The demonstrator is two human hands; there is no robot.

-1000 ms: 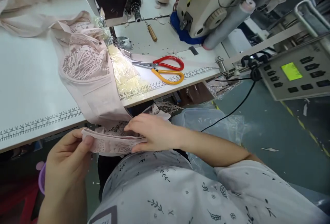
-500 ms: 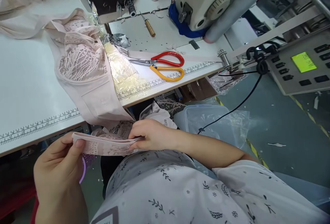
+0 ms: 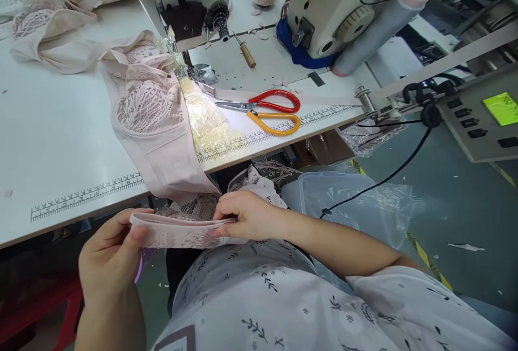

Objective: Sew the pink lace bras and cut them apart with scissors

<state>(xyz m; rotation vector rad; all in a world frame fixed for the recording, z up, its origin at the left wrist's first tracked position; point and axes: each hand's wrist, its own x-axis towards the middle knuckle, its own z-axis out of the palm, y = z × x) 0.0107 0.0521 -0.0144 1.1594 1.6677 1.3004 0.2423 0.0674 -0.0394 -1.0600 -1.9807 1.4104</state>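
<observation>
A pale pink lace garment [image 3: 149, 105] lies on the white sewing table and hangs over its front edge. Below that edge, a folded lace-trimmed band [image 3: 178, 232] is stretched between my hands. My left hand [image 3: 115, 251] pinches its left end between thumb and fingers. At the other end, my right hand [image 3: 246, 215] grips the band, with fingers and thumb pressed together. Scissors with one red and one orange handle [image 3: 279, 124] rest on the table beside a yellowish plastic-covered patch [image 3: 210, 119].
Behind the garment stands the sewing machine [image 3: 348, 11], with a wooden-handled awl [image 3: 246, 55] near it. More pink garments [image 3: 60, 22] lie back left. A clear plastic bin [image 3: 324, 189], a black cable and a control panel [image 3: 481, 119] are at the right; a red stool [image 3: 44, 308] is lower left.
The whole view has shifted, so the table and hands appear further right and slightly lower. Both hands keep hold of the band, whose two layers now gape more at the left end.
</observation>
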